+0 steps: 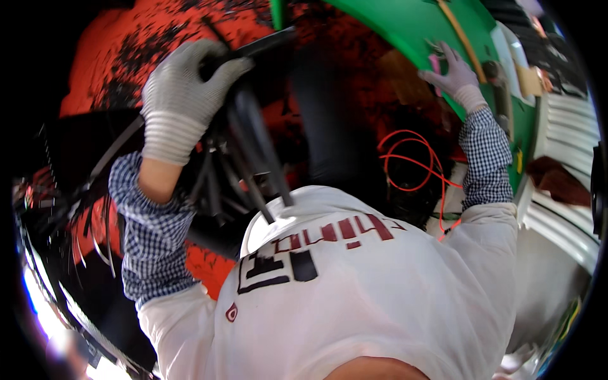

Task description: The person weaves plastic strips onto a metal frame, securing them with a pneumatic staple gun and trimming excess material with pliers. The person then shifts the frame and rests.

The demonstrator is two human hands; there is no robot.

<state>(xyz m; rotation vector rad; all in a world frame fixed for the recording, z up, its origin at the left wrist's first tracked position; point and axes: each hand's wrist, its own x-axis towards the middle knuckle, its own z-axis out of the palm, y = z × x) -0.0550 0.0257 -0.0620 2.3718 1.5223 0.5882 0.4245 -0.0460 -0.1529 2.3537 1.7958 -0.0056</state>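
My left hand (180, 92), in a grey knit glove, is closed around a black bar (253, 47) at the top of a black tubular frame (250, 158) whose rods run down toward my chest. My right hand (453, 73), also in a grey glove, rests with its fingers spread flat against the edge of a curved green panel (405, 25), next to a small pink piece (436, 65). Both forearms wear blue checked sleeves under a white vest.
An orange cable (411, 164) loops below the green panel. Red and black machine parts (145, 38) fill the upper left. Grey ribbed metal (563, 133) lies at the right, and a bundle of black wires (88, 215) at the left.
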